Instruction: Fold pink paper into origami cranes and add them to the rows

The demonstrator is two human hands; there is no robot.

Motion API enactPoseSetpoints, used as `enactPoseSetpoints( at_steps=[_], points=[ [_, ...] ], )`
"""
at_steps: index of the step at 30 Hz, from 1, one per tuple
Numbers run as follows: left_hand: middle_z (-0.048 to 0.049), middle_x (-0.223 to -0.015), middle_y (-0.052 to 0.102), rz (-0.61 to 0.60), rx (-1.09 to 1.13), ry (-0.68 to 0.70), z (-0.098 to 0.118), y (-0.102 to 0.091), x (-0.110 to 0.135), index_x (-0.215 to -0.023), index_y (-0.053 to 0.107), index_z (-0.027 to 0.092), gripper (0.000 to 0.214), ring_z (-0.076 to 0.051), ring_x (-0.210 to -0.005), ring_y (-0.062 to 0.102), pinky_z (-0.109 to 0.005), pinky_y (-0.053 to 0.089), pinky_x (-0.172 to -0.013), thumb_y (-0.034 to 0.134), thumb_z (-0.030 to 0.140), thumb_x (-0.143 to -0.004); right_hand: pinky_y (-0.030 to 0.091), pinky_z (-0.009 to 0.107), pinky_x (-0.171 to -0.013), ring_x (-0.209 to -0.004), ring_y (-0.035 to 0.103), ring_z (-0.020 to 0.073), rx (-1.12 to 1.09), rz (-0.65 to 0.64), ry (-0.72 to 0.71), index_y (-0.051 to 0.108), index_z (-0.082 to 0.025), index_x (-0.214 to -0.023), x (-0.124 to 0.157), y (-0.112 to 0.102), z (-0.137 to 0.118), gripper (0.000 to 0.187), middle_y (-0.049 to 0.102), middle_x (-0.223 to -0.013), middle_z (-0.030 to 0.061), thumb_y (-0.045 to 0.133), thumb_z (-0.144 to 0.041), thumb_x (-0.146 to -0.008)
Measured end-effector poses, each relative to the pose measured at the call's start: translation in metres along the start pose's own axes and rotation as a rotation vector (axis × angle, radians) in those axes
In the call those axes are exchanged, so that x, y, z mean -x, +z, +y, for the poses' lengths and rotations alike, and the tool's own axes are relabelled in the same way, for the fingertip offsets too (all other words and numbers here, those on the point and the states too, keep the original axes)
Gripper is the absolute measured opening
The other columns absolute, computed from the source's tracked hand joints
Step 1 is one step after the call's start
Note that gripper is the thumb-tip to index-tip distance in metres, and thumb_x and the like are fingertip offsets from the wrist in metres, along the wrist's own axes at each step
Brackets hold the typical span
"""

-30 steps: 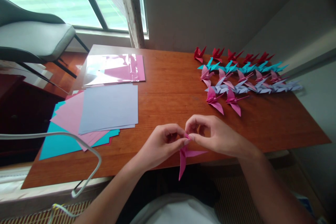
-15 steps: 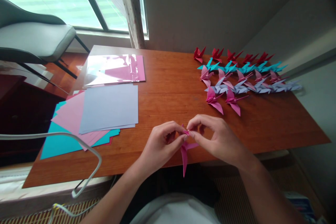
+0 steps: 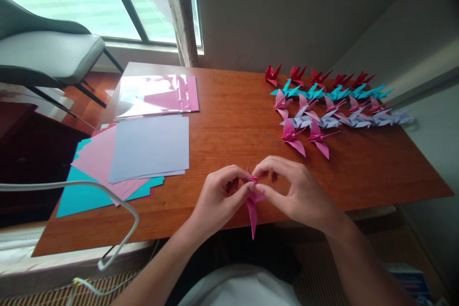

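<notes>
A magenta paper crane (image 3: pixel 252 210) is held over the table's front edge, one pointed wing hanging straight down. My left hand (image 3: pixel 224 196) pinches its middle between thumb and forefinger. From the other side, the thumb and forefinger of my right hand (image 3: pixel 292 191) close around the crane's small upper fold. The fingertips partly cover the crane's body. Beyond my hands stand two finished magenta cranes (image 3: pixel 293 137), the nearest of several rows of folded cranes.
Rows of white cranes (image 3: pixel 332 119), turquoise cranes (image 3: pixel 311 91) and red cranes (image 3: pixel 274 75) fill the back right. White sheets (image 3: pixel 150 148) overlap pink and turquoise paper (image 3: pixel 81 196) at left, below a clear packet (image 3: pixel 154 95). A white cable (image 3: pixel 132 210) loops across the left front corner.
My right thumb and forefinger have shifted slightly left and spread a little at the crane's upper fold. The left hand keeps its pinch. The rows of cranes stay put.
</notes>
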State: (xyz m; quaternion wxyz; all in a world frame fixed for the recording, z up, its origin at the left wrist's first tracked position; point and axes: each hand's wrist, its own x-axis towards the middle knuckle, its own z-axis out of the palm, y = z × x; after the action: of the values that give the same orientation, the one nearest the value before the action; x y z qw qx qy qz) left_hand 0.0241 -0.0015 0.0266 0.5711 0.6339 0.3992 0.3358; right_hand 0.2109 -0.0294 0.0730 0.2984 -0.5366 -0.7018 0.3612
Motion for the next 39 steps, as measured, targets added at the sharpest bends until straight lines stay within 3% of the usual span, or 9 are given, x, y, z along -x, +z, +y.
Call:
enactPoseSetpoints(
  at_steps=[7,13,21,31,39],
  points=[
    [-0.0041,-0.074,0.066,-0.050,0.128,-0.077,0.000,0.000,0.002,-0.086,0.071,0.014,0.023,-0.014,-0.064,0.055,-0.025,0.041,-0.057,0.070,0.037,-0.088,0.047,0.025,-0.070,-0.075,0.060,0.0126,-0.081,0.044,0.070,0.067,-0.022,-0.090,-0.001,0.000,0.004,0.012,0.068,-0.084,-0.0033,0.070,-0.013,-0.084],
    [-0.0012,-0.077,0.067,0.058,-0.024,0.059,0.006,-0.006,0.002,-0.092,0.071,0.017,0.014,-0.010,-0.061,0.051,-0.023,0.039,-0.055,0.069,0.030,-0.090,0.047,0.025,-0.070,-0.076,0.060,0.0129,-0.096,0.001,0.093,0.068,-0.022,-0.090,-0.001,-0.002,0.003,0.012,0.070,-0.085,-0.0032,0.068,-0.011,-0.084],
    [-0.0012,-0.076,0.067,0.037,-0.308,0.302,0.009,-0.013,0.000,-0.085,0.070,0.016,0.007,-0.010,-0.066,0.056,-0.021,0.042,-0.062,0.065,0.016,-0.091,0.048,0.026,-0.073,-0.078,0.060,0.0135,-0.073,0.007,0.071,0.067,-0.022,-0.091,-0.001,-0.002,0.003,0.013,0.069,-0.086,-0.0029,0.067,-0.011,-0.084],
    [-0.0014,-0.078,0.068,0.117,-0.380,0.372,0.012,-0.011,0.004,-0.085,0.069,0.018,0.008,-0.012,-0.072,0.061,-0.022,0.046,-0.066,0.065,0.014,-0.091,0.049,0.025,-0.075,-0.080,0.062,0.0134,-0.080,0.050,0.082,0.067,-0.022,-0.090,-0.001,-0.001,-0.001,0.009,0.068,-0.085,-0.0026,0.067,-0.015,-0.086],
    [-0.0004,-0.073,0.065,0.114,-0.331,0.328,0.012,-0.009,0.005,-0.085,0.067,0.019,0.008,-0.011,-0.066,0.056,-0.022,0.042,-0.057,0.065,0.016,-0.091,0.050,0.027,-0.080,-0.086,0.064,0.0153,-0.098,0.081,0.063,0.068,-0.023,-0.096,0.001,0.003,0.001,0.013,0.070,-0.090,-0.0014,0.068,-0.015,-0.085]
  ],
)
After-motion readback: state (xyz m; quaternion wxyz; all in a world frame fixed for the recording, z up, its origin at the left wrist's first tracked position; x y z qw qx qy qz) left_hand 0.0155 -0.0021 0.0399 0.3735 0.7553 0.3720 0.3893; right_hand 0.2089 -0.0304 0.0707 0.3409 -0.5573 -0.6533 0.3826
